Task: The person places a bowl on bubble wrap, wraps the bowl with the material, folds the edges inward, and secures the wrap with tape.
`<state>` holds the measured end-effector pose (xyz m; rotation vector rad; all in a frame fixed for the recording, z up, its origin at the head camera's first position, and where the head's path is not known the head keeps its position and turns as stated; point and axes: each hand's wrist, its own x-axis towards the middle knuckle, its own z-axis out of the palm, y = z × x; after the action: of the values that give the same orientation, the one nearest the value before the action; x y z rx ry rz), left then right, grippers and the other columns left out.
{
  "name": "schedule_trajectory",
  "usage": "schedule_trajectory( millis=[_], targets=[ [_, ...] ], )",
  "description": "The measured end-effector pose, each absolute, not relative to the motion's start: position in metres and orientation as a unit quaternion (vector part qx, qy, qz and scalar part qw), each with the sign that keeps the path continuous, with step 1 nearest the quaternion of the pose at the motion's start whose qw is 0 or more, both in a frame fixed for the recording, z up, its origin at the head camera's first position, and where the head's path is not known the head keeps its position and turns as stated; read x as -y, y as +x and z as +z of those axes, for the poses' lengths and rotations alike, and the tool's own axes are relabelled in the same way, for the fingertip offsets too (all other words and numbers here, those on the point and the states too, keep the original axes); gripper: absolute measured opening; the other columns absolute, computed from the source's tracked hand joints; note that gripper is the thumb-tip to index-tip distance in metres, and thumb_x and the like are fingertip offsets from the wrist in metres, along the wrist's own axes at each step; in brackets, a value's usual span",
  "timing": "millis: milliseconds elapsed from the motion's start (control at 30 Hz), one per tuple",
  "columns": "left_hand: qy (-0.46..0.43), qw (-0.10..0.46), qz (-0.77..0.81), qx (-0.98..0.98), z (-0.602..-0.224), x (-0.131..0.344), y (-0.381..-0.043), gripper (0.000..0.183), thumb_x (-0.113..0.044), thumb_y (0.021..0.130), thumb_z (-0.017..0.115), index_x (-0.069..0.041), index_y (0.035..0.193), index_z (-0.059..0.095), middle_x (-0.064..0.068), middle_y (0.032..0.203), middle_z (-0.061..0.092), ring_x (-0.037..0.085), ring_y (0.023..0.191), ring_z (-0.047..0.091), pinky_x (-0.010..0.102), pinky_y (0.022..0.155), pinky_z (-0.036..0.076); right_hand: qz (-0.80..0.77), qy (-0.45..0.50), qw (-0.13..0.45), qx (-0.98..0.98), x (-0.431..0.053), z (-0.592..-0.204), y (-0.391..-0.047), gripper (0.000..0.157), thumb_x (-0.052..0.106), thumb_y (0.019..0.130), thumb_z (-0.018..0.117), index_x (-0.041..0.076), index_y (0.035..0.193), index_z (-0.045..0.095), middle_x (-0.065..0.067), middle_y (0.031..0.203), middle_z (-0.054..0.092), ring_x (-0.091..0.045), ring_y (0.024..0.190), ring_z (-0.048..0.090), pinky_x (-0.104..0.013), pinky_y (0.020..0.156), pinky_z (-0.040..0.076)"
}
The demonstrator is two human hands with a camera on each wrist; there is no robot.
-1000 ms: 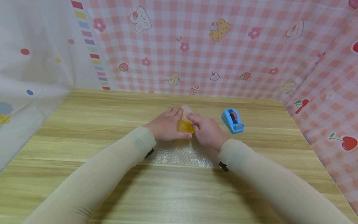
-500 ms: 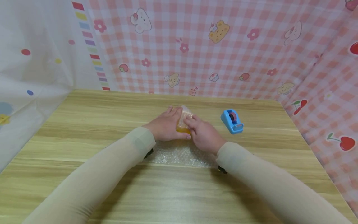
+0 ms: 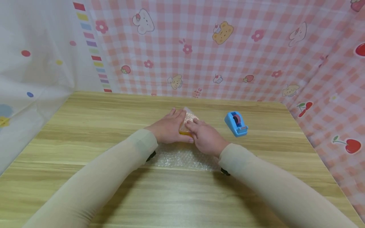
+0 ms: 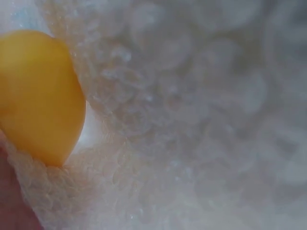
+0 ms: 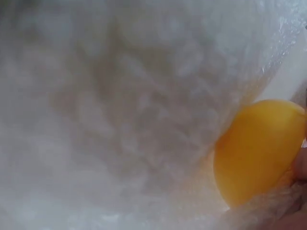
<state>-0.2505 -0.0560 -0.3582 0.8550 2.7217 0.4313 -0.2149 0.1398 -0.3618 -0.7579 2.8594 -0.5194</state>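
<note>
Here, left hand point(image 3: 168, 128): straight fingers are touching the bubble wrap point(image 3: 182, 157).
Right hand point(image 3: 209, 137): straight fingers are pressing on its top.
Yellow thing point(image 4: 41, 96): it is lying in the wrap, between both hands' fingers.
Blue tape holder point(image 3: 231, 121): it is sitting past the right fingers.

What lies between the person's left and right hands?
A yellow object with bubble wrap partly over it, as the head view shows; both wrist views also show its yellow surface.
</note>
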Motion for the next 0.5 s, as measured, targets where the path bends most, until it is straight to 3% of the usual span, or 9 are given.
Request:
schedule_trajectory(
  millis=[233, 500],
  targets=[
    [0.294, 0.158, 0.152, -0.93, -0.354, 0.058, -0.253, 0.127, -0.079, 0.088, 0.064, -0.008, 0.169, -0.002, 0.011, 0.178, -0.007, 0.041, 0.164, -0.006, 0.053, 0.133, 0.007, -0.155, -0.271, 0.093, -0.945, -0.142, -0.358, -0.216, 0.048, 0.021, 0.113, 0.042, 0.01, 0.159, 0.046, -0.013, 0.168, 0.039, -0.036, 0.162, 0.023, -0.056, 0.131, 0.021],
    [0.315, 0.172, 0.094, -0.929, -0.346, 0.058, -0.258, 0.126, -0.078, 0.085, 0.069, -0.018, 0.171, -0.001, 0.014, 0.178, -0.009, 0.04, 0.164, -0.001, 0.055, 0.133, 0.011, -0.149, -0.278, 0.111, -0.942, -0.144, -0.357, -0.219, 0.048, 0.023, 0.114, 0.041, 0.011, 0.16, 0.045, -0.007, 0.169, 0.038, -0.032, 0.163, 0.019, -0.053, 0.132, 0.017]
  ],
)
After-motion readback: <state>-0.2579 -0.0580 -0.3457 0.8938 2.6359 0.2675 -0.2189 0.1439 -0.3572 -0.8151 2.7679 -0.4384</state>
